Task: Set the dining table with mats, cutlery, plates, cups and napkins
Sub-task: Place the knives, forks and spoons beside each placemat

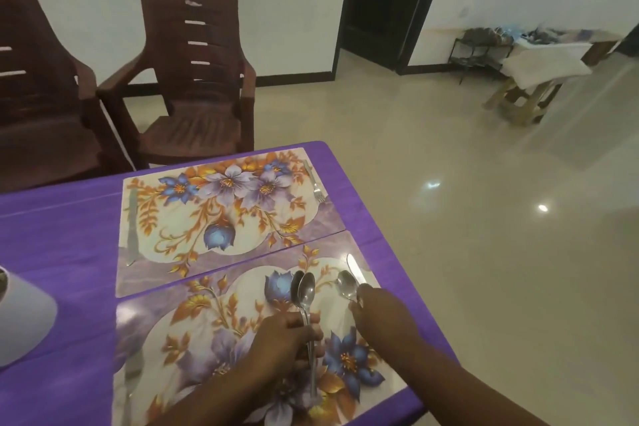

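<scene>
Two floral place mats lie on the purple table: a far mat (221, 214) and a near mat (207, 332). My left hand (287, 339) grips a bundle of spoons (306, 290), bowls pointing away, over the near mat. My right hand (380, 311) holds the handle of a single spoon (346, 284) at the near mat's right side, beside a knife (356, 268) lying there. On the far mat a fork (314, 181) rests at the right edge and a knife (132, 228) at the left. Another piece of cutlery (133, 373) lies on the near mat's left edge.
The purple table (62, 235) ends close to my right, with tiled floor beyond. A white object (24, 315) sits at the left edge. Two brown plastic chairs (197, 79) stand behind the table. A small cluttered table (539, 62) is far right, by a dark doorway.
</scene>
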